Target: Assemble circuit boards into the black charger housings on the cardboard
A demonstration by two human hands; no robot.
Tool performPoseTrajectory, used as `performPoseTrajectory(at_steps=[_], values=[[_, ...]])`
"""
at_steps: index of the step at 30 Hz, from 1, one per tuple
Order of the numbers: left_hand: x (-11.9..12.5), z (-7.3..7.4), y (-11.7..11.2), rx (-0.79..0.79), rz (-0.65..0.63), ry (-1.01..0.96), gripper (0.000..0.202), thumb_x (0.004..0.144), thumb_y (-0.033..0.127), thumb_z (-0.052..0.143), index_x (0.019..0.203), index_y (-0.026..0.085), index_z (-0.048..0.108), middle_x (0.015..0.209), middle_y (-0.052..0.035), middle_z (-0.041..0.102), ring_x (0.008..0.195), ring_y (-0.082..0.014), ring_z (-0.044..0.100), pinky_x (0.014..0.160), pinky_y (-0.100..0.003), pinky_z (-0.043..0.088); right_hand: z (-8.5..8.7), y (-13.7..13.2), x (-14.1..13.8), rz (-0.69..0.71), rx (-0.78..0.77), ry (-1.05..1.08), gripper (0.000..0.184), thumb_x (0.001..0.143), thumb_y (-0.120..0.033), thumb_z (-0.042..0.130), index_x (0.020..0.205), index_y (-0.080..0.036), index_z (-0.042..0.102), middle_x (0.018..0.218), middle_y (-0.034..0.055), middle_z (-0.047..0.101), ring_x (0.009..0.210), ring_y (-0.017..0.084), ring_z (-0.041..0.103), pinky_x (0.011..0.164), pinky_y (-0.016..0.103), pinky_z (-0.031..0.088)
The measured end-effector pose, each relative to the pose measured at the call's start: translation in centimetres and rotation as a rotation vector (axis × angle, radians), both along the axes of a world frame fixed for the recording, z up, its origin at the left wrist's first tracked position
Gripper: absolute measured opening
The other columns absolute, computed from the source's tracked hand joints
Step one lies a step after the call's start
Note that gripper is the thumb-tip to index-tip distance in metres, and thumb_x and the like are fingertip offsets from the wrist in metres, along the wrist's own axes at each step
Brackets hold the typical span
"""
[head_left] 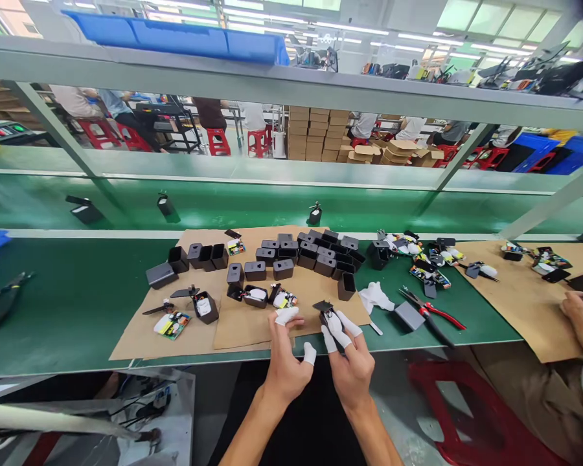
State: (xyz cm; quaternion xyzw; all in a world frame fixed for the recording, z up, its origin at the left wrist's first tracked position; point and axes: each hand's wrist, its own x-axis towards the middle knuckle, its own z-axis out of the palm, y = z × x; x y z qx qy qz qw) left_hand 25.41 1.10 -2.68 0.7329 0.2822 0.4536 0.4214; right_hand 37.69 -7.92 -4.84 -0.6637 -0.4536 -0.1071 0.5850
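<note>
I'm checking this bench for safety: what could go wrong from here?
Only the right hand holds the black casing, near the front edge of the green bench, so it might slip and drop. The left hand could nudge the circuit board just beyond it. The red-handled pliers lie with one handle near that edge, so a passing arm might knock them off.

Bare forearms (253, 422) stretched forward, left grip (287, 359) spread, thumb apart, right grip (348, 366) curled in a hold
</note>
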Motion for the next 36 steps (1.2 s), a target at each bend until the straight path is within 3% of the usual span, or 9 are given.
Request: performPoseTrajectory(at_steps=[21, 23, 25, 27, 29, 32, 36], values=[[0.0, 0.0, 0.2, -0.02, 0.002, -0.003, 0.07, 0.08, 0.003, 0.06, 0.144, 0.027, 0.045, 0.128, -0.0085, 0.047, 0.116, -0.0256, 0.068, 0.11, -0.055, 0.061, 1.5, 0.1, -0.7, 0.011, 0.033, 0.054, 0.031, 0.097, -0.016, 0.077, 0.124, -0.031, 0.084, 0.131, 0.011, 0.081, 0.116, 0.028, 0.082, 0.101, 0.046, 0.07], [0.0, -0.1, 0.2, -0.021, 0.007, -0.001, 0.071, 0.08, 0.004, 0.061, 0.145, 0.027, 0.044, 0.128, -0.009, 0.048, 0.116, -0.0263, 0.067, 0.109, -0.055, 0.061, 2.6, 0.0, -1.5, -0.02, 0.094, 0.212, 0.031, 0.096, -0.019, 0.081, 0.125, -0.029, 0.082, 0.132, 0.0117, 0.08, 0.118, 0.029, 0.081, 0.104, 0.048, 0.069], [0.0, -0.2, 0.2, -0.021, 0.014, 0.001, 0.071, 0.08, 0.004, 0.062, 0.145, 0.026, 0.044, 0.129, -0.0095, 0.049, 0.116, -0.0268, 0.067, 0.109, -0.056, 0.061, 4.0, -0.3, -2.3, -0.012, 0.169, 0.586, 0.032, 0.096, -0.029, 0.083, 0.128, -0.028, 0.078, 0.13, 0.0103, 0.081, 0.117, 0.028, 0.081, 0.103, 0.05, 0.069], [0.0, -0.3, 0.2, -0.023, 0.018, 0.002, 0.071, 0.08, 0.004, 0.063, 0.145, 0.027, 0.045, 0.13, -0.0097, 0.049, 0.116, -0.027, 0.067, 0.109, -0.057, 0.061, 5.5, -0.6, -2.9, 0.063, 0.221, 1.023, 0.032, 0.1, -0.04, 0.079, 0.13, -0.031, 0.075, 0.131, 0.0068, 0.081, 0.118, 0.026, 0.081, 0.102, 0.049, 0.07], [0.0, -0.3, 0.2, -0.027, 0.017, 0.001, 0.07, 0.08, 0.004, 0.063, 0.144, 0.027, 0.045, 0.13, -0.0095, 0.048, 0.116, -0.0267, 0.067, 0.109, -0.057, 0.061, 6.5, -1.1, -3.2, 0.172, 0.229, 1.291, 0.03, 0.103, -0.048, 0.072, 0.13, -0.034, 0.075, 0.135, 0.0036, 0.08, 0.126, 0.024, 0.078, 0.107, 0.046, 0.068], [0.1, -0.4, 0.3, -0.03, 0.011, -0.002, 0.07, 0.08, 0.005, 0.064, 0.144, 0.027, 0.046, 0.13, -0.009, 0.047, 0.116, -0.0265, 0.067, 0.109, -0.057, 0.061, 6.9, -1.6, -3.2, 0.267, 0.234, 1.402, 0.031, 0.105, -0.052, 0.068, 0.129, -0.037, 0.079, 0.141, 0.0007, 0.078, 0.138, 0.024, 0.072, 0.117, 0.044, 0.062], [0.2, -0.6, 0.5, -0.025, 0.003, -0.003, 0.069, 0.081, 0.006, 0.063, 0.145, 0.026, 0.045, 0.13, -0.0094, 0.047, 0.117, -0.0264, 0.066, 0.11, -0.056, 0.06, 6.3, -1.9, -2.9, 0.305, 0.251, 1.406, 0.03, 0.103, -0.05, 0.07, 0.13, -0.039, 0.08, 0.143, -0.0011, 0.077, 0.14, 0.023, 0.07, 0.118, 0.042, 0.06]])
